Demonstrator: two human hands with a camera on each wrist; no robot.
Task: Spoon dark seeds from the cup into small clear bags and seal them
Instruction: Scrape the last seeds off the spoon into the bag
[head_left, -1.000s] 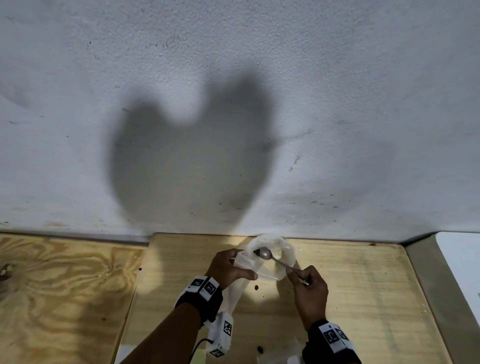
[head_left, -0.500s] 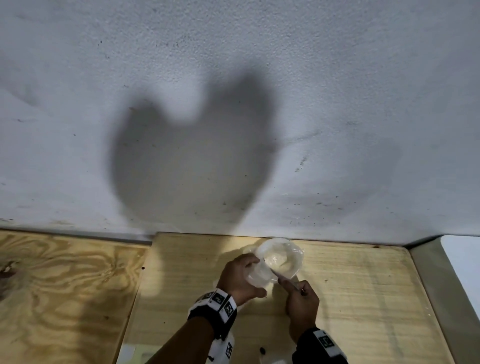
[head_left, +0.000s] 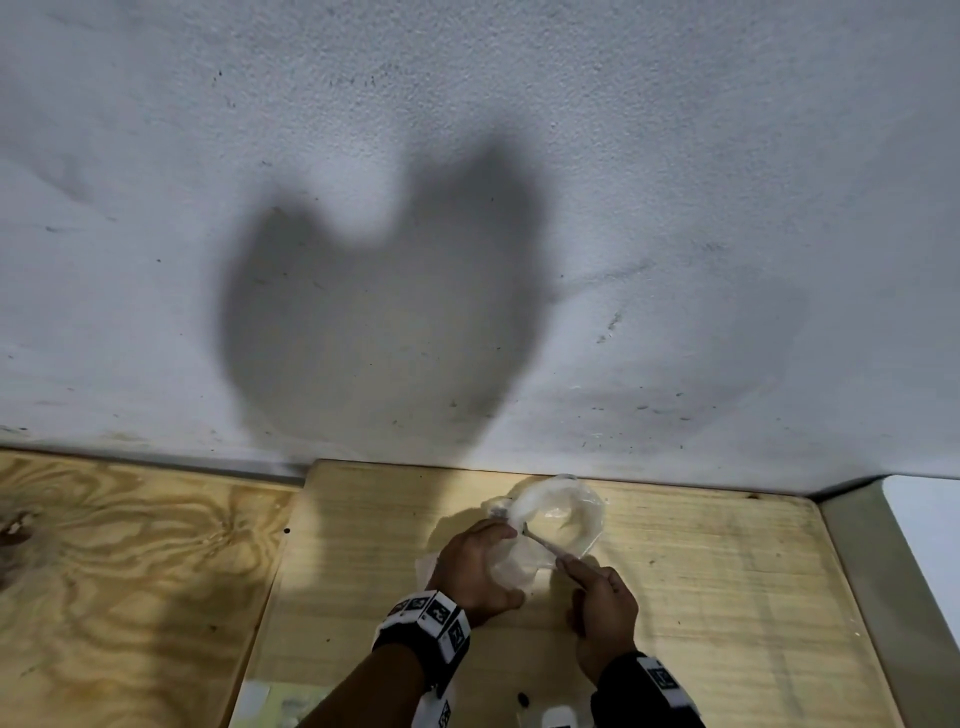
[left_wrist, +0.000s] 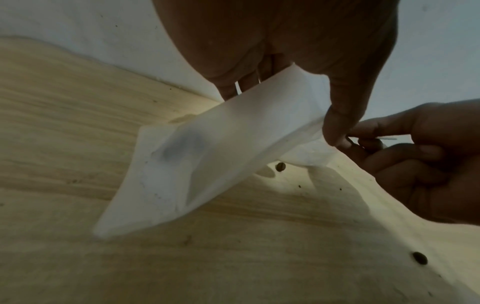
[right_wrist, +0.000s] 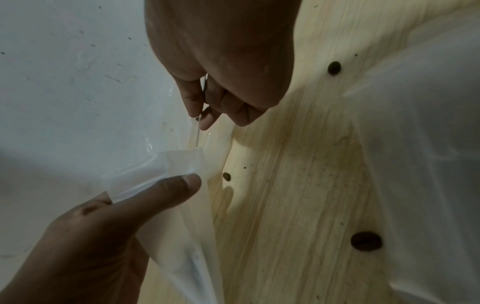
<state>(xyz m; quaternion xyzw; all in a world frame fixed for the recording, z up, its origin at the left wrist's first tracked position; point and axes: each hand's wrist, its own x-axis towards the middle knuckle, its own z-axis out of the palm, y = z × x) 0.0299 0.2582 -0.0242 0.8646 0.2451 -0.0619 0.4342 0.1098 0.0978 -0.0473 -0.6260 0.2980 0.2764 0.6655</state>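
Note:
My left hand (head_left: 480, 566) pinches the rim of a clear plastic bag (head_left: 558, 519) and holds its mouth wide above the wooden table (head_left: 727, 597). The bag (left_wrist: 207, 164) hangs slanting down from the thumb toward the table, with a dark patch showing through its lower part. My right hand (head_left: 602, 608) grips the handle of a metal spoon (head_left: 545, 543), whose bowl is down inside the bag mouth and hidden. The thin handle (right_wrist: 198, 131) shows between thumb and fingers. The cup is not in view.
A white wall (head_left: 467, 208) rises right behind the table. Loose dark seeds (right_wrist: 366, 241) lie on the wood near the bag. More clear plastic (right_wrist: 428, 144) lies at the right. A second plywood board (head_left: 130, 571) adjoins on the left.
The spoon's bowl, seen above the bag mouth a second ago, has gone down into the bag. Both hands have shifted slightly right and the bag mouth has tilted.

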